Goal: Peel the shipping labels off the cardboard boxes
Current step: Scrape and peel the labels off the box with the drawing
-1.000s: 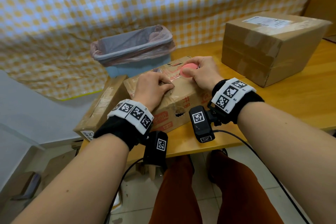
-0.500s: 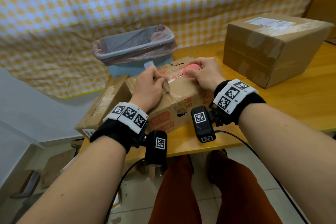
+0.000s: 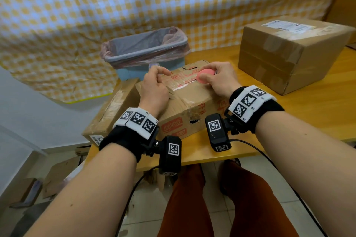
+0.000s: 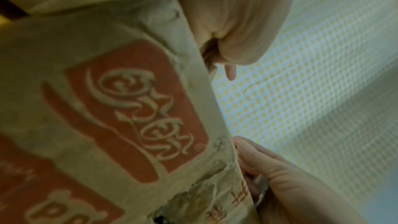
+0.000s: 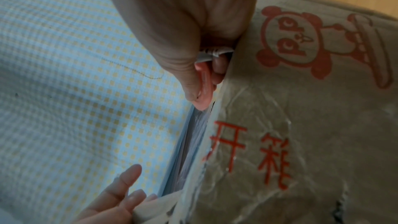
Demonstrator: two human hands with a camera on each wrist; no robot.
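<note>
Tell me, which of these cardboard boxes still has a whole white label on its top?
The big box at the far right of the table. Its white label lies flat and whole; the other boxes' tops show none.

The left hand (image 3: 154, 90) covers the box top beneath it; whatever its fingertips pinch is too small to identify. The right hand (image 3: 219, 81) hides most of a pink disc (image 3: 206, 75). The far box (image 3: 285, 54) label (image 3: 289, 25) text is illegible. In the left wrist view, the printed box (image 4: 107, 108) is blurred and cut off at the frame edges.
</note>
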